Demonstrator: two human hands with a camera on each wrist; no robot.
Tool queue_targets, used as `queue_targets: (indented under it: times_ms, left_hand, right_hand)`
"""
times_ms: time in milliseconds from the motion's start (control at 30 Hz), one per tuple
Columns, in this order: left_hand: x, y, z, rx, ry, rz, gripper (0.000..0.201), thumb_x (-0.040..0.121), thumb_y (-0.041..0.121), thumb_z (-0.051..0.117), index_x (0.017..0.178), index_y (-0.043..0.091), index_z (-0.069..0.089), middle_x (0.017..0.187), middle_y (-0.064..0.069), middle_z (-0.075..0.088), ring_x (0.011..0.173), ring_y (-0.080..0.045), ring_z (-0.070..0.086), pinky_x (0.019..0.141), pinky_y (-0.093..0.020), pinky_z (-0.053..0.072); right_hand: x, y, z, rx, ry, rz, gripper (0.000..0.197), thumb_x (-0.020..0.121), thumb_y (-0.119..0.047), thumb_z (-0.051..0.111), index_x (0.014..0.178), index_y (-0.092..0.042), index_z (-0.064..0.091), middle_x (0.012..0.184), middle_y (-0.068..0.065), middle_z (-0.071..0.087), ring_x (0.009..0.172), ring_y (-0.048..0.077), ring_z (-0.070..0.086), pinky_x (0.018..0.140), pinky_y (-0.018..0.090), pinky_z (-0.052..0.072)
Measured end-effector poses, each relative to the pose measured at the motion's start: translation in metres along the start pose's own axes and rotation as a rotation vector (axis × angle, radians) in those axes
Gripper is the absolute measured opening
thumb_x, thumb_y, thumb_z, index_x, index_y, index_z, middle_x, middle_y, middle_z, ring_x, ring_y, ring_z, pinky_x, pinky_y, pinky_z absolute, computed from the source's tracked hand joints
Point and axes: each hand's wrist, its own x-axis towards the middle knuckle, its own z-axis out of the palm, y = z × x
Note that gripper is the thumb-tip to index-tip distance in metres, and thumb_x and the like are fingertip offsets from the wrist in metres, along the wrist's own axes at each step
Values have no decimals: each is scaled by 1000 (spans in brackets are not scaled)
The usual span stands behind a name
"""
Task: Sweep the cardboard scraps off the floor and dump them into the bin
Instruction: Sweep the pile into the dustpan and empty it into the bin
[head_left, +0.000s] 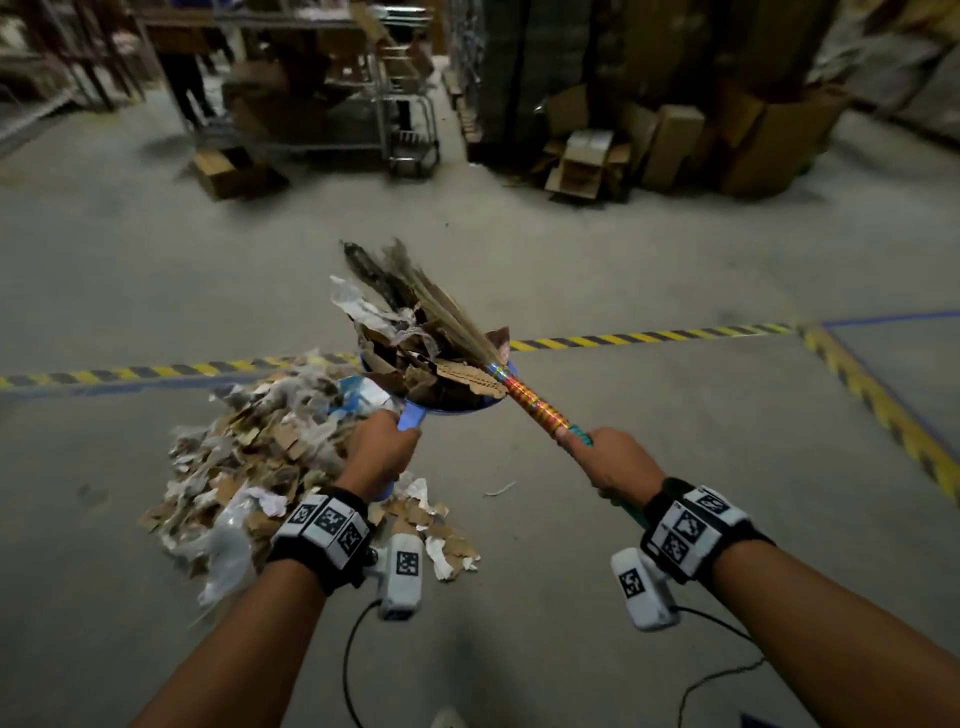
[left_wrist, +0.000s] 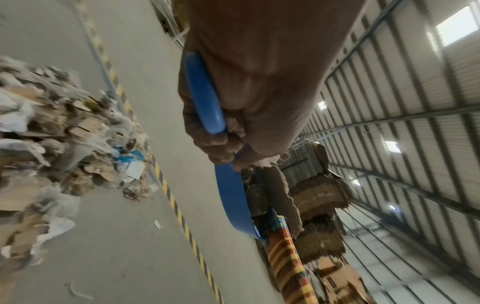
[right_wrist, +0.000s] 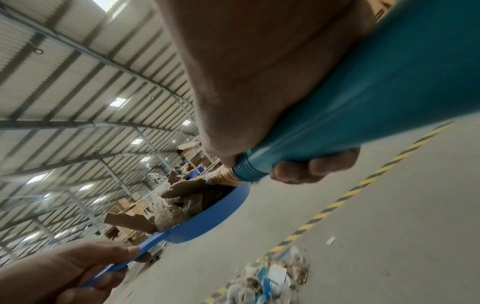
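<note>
A: Nearest us, our left hand (head_left: 382, 452) has its fingers (left_wrist: 205, 131) wrapped round the handle of the blue dustpan (head_left: 452, 408). Our right hand (head_left: 618, 462) is clenched on the teal handle of the broom (head_left: 540, 405).

B: Just beyond our fingers, the pan is raised off the floor (head_left: 623, 545), heaped with torn cardboard and paper, the broom's bristles lying across the load.

A: Below and left of our left fingers, the pile of cardboard scraps (head_left: 260, 462) sits on the concrete.

B: Farther out, we see yellow-and-black hazard tape (head_left: 649, 335), then stacked cartons (head_left: 675, 140).
</note>
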Motion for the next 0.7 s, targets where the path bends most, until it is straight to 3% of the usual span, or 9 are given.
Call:
queue_targets:
  times_ms: [100, 200, 333, 467, 600, 700]
  left_hand:
    - [-24, 31, 32, -48, -64, 45, 20, 89, 18, 54, 73, 7, 49, 60, -11, 44, 52, -19, 40, 48, -28, 29]
    - [-53, 52, 69, -22, -144, 105, 20, 88, 18, 55, 84, -1, 54, 64, -13, 47, 54, -19, 42, 50, -30, 32]
    - [-112, 78, 127, 16, -261, 188, 19, 86, 19, 56, 74, 5, 51, 62, -12, 47, 54, -22, 43, 54, -35, 34]
    - [-186, 102, 190, 33, -389, 222, 17, 84, 20, 56, 74, 8, 49, 59, -10, 46, 47, -21, 41, 46, -27, 33]
    - [-260, 121, 251, 50, -539, 291, 18, 87, 19, 53, 74, 8, 46, 59, -9, 42, 46, -19, 36, 45, -26, 29]
    - [-315, 139, 295, 55, -665, 343, 23, 90, 18, 51, 72, 9, 41, 58, -9, 37, 44, -17, 31, 44, -26, 24]
  right_hand:
    - [-36, 37, -25, 29, 73, 49, 57, 92, -64, 40, 89, -12, 62, 64, 8, 59, 51, 23, 56, 48, 30, 47]
    - [-81, 83, -46, 49, 142, 110, 55, 92, -63, 40, 88, -13, 62, 65, 9, 61, 51, 24, 58, 48, 31, 49]
    - [-153, 157, -63, 84, 228, 200, 56, 91, -65, 40, 79, -14, 58, 62, 8, 60, 50, 25, 59, 46, 31, 49]
    - [-233, 235, -71, 131, 301, 315, 60, 89, -67, 39, 78, -13, 61, 61, 9, 62, 49, 26, 61, 44, 31, 50]
    - [-317, 306, -73, 157, 374, 457, 59, 91, -65, 39, 80, -12, 61, 63, 9, 62, 48, 24, 58, 43, 29, 48]
    - [-378, 352, -74, 200, 443, 558, 57, 91, -65, 39, 72, -14, 56, 59, 7, 58, 46, 23, 54, 42, 27, 43]
